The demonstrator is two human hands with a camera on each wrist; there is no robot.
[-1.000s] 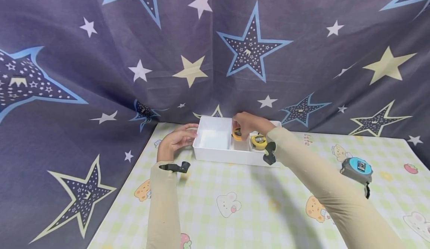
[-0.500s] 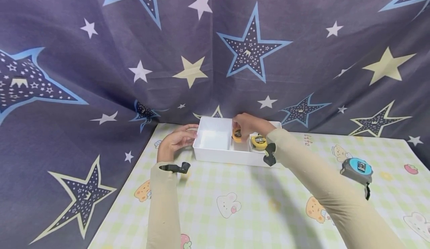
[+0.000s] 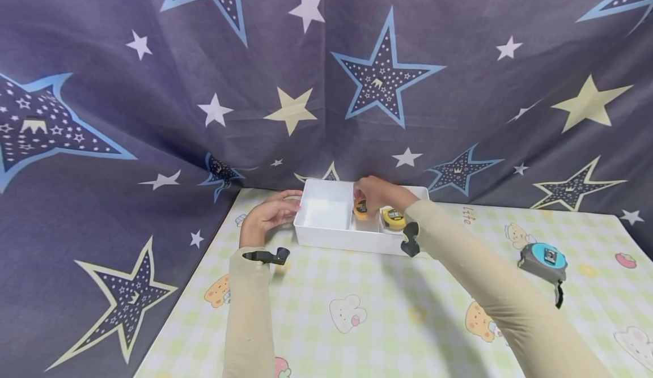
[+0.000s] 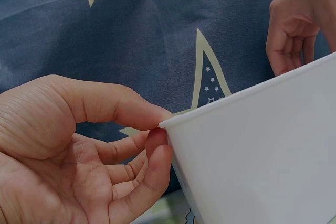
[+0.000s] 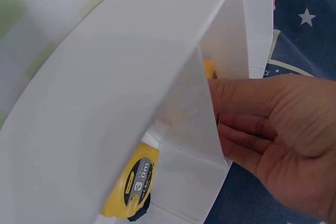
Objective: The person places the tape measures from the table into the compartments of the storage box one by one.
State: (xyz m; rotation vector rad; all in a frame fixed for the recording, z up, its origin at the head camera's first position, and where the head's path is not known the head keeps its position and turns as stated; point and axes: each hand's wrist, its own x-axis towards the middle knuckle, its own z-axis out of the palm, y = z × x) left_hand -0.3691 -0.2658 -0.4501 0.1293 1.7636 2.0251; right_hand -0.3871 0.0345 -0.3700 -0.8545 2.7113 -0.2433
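My left hand (image 3: 272, 211) is at the left end of a white divided box (image 3: 326, 236). In the left wrist view, its thumb and fingertips grip the box's rim at one corner. My right hand (image 3: 380, 192) reaches down into the middle compartment and pinches a yellow tape measure (image 3: 360, 210). Much of that tape measure is hidden behind the fingers and the divider in the right wrist view. A second yellow tape measure (image 5: 135, 182), marked 3.0m, lies in the compartment to the right. The box's left compartment (image 3: 326, 211) holds nothing.
On the right of the table lies a larger grey and blue tape measure (image 3: 545, 262) with a black wrist strap. A green checked cloth (image 3: 382, 332) with cartoon animals covers the table. Behind the box hangs a dark star-patterned curtain (image 3: 245, 140), close to its back wall.
The head view has tilted up very slightly. Both hands, the box and the tape measures keep nearly the same places.
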